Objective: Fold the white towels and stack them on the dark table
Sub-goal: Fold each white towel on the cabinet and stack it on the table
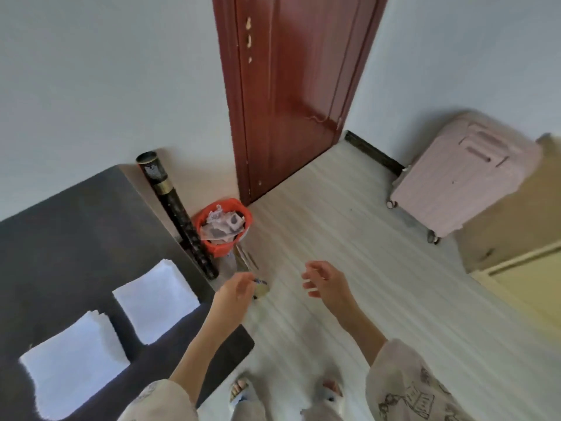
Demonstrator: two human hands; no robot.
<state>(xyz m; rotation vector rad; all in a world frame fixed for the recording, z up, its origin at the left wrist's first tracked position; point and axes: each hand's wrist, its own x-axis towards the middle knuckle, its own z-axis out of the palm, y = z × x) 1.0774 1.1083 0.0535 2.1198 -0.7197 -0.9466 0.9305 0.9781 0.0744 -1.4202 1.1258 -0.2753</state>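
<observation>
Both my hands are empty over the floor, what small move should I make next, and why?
Probably turn left and reach for a towel pile: the left hand and right hand hold nothing, while two white towel piles lie apart on the dark table.

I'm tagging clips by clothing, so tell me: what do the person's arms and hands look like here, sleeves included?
Both forearms are bare below wide, loose sleeves of pale cream fabric printed with dark line-drawn doodles, clearest on the right sleeve; the left sleeve shows only a faint print. The left hand and right hand wear no gloves. No watch or bracelet shows on either wrist; the frame is too blurred to rule out rings.
</observation>
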